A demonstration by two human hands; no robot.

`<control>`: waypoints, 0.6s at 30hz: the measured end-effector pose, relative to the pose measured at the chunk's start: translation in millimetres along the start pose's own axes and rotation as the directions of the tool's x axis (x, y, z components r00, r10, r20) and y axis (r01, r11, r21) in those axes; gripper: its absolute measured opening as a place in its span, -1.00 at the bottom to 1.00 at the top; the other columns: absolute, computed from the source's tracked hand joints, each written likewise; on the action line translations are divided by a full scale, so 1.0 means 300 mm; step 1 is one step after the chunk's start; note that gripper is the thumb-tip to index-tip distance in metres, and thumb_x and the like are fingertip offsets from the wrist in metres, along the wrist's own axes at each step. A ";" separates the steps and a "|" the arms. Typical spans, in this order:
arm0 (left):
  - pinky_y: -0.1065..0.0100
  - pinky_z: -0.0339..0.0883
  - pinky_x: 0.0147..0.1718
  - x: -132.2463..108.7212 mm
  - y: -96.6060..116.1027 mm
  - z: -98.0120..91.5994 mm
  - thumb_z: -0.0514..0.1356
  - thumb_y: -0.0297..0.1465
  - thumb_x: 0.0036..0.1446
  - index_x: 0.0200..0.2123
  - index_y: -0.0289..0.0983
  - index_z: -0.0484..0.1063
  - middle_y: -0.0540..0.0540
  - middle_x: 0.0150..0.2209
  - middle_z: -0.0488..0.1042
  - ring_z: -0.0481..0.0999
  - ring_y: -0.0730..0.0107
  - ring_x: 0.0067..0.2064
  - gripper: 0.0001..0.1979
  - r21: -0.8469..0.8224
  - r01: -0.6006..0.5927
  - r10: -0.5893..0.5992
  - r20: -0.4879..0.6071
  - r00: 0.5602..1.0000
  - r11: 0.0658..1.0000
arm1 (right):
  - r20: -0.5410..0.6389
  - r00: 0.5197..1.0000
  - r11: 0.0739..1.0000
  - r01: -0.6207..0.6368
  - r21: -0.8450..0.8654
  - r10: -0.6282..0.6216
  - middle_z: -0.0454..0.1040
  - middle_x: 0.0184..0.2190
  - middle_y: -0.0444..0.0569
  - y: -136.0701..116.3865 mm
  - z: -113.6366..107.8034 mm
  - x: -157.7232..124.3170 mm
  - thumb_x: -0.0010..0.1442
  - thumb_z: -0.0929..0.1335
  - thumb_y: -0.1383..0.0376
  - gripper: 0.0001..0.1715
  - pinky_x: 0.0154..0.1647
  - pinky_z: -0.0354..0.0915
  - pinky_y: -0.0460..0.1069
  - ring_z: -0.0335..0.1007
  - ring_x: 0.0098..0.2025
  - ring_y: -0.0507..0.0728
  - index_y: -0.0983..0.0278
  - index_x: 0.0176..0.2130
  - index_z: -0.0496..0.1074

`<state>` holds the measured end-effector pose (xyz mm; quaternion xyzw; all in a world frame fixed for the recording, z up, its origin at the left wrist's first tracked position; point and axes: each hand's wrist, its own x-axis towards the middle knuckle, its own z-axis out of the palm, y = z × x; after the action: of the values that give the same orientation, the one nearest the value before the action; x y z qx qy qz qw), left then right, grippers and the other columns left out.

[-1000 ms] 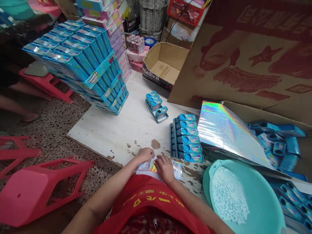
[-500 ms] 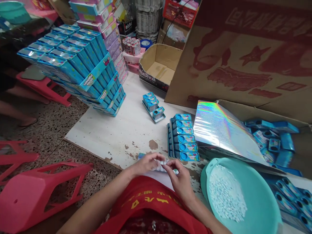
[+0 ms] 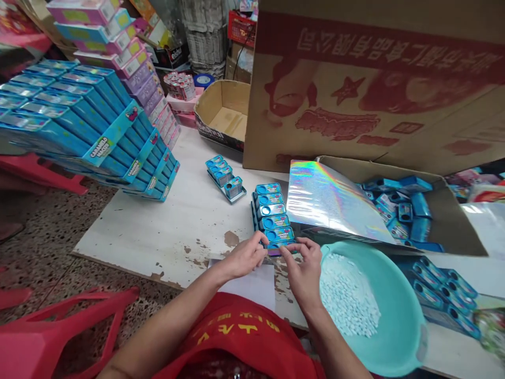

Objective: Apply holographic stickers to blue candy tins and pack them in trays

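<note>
A row of blue candy boxes point(image 3: 272, 210) stands upright in a tray near the middle of the table. At its near end, my left hand point(image 3: 250, 255) and my right hand point(image 3: 305, 258) pinch a thin strip with a purple edge point(image 3: 275, 252), one hand at each end. The strip lies against the nearest box; whether it is a box or a tray edge is too small to tell. Below my hands a white sheet point(image 3: 252, 284) lies on the table. Farther back, a small tray point(image 3: 238, 198) holds several blue boxes.
A teal basin point(image 3: 398, 310) of small pale candies stands right, beside a carton point(image 3: 469, 237) of blue boxes with a shiny sheet point(image 3: 335, 200) over it. Stacked blue trays point(image 3: 106, 137) rise at left, near pink stools point(image 3: 47, 331). A large cardboard flap point(image 3: 366, 95) stands behind.
Both hands have moved forward from above the white sheet to the near end of the box row. The small white pieces between them no longer show. The camera view has shifted right.
</note>
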<state>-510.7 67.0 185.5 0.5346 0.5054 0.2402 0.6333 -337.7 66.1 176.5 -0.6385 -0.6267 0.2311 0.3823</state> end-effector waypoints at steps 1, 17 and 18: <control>0.51 0.14 -0.57 0.016 -0.009 0.007 0.00 -0.30 0.15 -0.22 -0.20 0.12 0.17 -0.61 0.24 0.24 0.55 -0.57 -0.85 -0.015 0.006 -0.006 -0.006 1.000 1.000 | 0.003 0.999 0.999 -0.033 0.014 0.033 0.28 -0.22 0.04 0.015 0.008 0.009 0.07 0.34 0.00 -0.64 -0.02 0.17 0.19 0.23 -0.05 0.24 0.24 -0.46 0.45; 0.43 0.18 -0.55 0.137 -0.150 0.040 0.01 -0.28 0.13 -0.28 -0.21 0.13 0.10 -0.60 0.37 0.40 0.45 -0.59 -0.86 0.000 0.223 -0.220 -0.148 0.964 0.975 | 0.060 0.962 0.937 -0.274 0.217 0.267 0.35 -0.28 -0.02 0.064 0.038 0.013 0.03 0.37 0.05 -0.62 -0.36 0.31 0.00 0.30 -0.27 0.12 0.27 -0.26 0.32; 0.41 0.20 -0.50 0.135 -0.161 0.026 0.02 -0.28 0.12 -0.26 -0.21 0.17 0.08 -0.56 0.39 0.43 0.42 -0.53 -0.85 0.128 0.222 -0.194 -0.197 0.961 0.967 | 0.057 0.965 0.938 -0.263 0.223 0.257 0.35 -0.26 -0.01 0.064 0.039 0.009 0.06 0.35 0.06 -0.62 -0.34 0.32 0.00 0.30 -0.27 0.11 0.27 -0.22 0.31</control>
<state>-499.9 82.6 125.0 0.4997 0.6315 0.1819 0.5643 -334.4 72.5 155.2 -0.6643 -0.5111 0.3589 0.4108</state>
